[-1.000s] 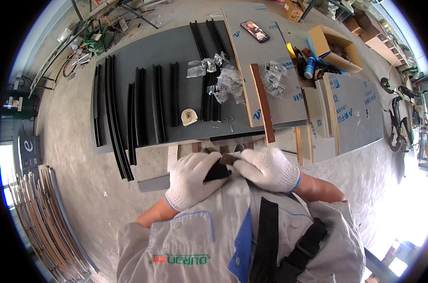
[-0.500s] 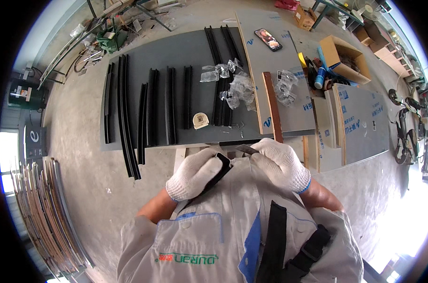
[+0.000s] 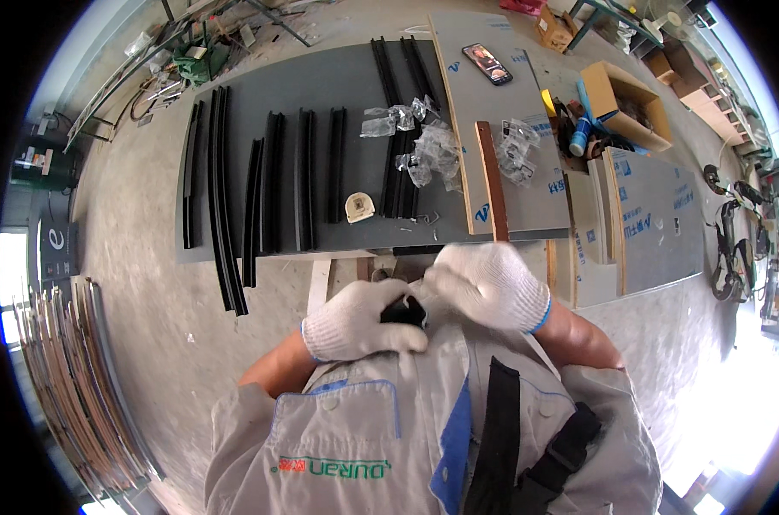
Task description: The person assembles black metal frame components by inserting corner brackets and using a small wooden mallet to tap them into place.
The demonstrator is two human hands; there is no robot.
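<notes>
Close to my chest, my left hand (image 3: pixel 364 319), in a white knit glove, is closed round a black profile strip (image 3: pixel 404 312). Only its end shows between thumb and fingers. Beside that end is my right hand (image 3: pixel 491 287), also gloved, with its fingers curled in. Whatever it grips is hidden behind the glove. Beyond my hands, several black profile strips (image 3: pixel 305 180) lie on a dark grey board (image 3: pixel 226 167). A cream rounded tape measure (image 3: pixel 359 207) rests near the board's front edge.
Crumpled clear plastic bags (image 3: pixel 432 154) lie on the strips. At right, a lighter panel (image 3: pixel 475 77) carries a phone (image 3: pixel 487 64) and a brown wooden bar (image 3: pixel 492 180). An open cardboard box (image 3: pixel 626 107) and more panels (image 3: pixel 656 206) stand farther right. Long strips (image 3: pixel 80 369) lean at left.
My left hand has turned, so the strip's end faces my right hand. The right hand has moved left, closer to the left one, and the flat grey piece in its fingers is now hidden.
</notes>
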